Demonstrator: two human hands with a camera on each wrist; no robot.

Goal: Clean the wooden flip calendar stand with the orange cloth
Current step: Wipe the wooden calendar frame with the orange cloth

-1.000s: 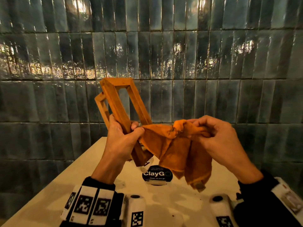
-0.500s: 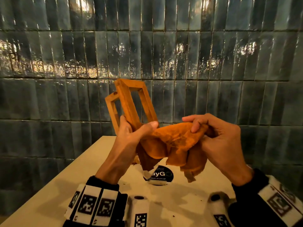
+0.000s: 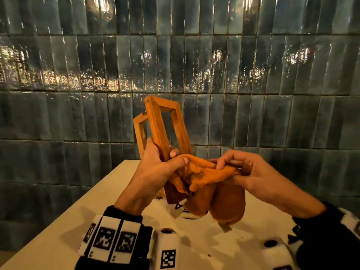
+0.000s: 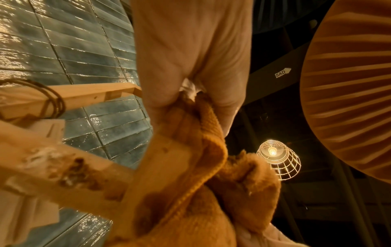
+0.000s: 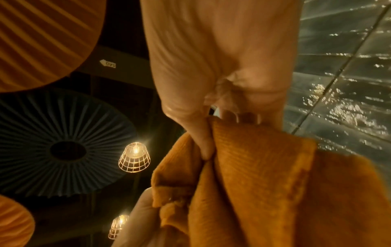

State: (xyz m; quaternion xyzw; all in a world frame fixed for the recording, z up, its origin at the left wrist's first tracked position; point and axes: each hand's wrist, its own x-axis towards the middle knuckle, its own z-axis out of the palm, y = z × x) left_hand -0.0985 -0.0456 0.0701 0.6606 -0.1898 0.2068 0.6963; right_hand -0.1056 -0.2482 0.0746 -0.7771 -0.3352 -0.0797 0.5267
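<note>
Wooden stand (image 3: 157, 125) is held tilted in the air above the table (image 3: 58, 230), gripped low on a frame bar by the left hand (image 3: 155, 168), thumb pressed on the orange cloth (image 3: 202, 176). The cloth is pinched by the right hand (image 3: 251, 172), fingers curled; the rest is draped below, against the stand's base.

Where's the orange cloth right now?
In the head view, the orange cloth hangs centre frame above the table, between left hand and right hand, against the stand.
</note>
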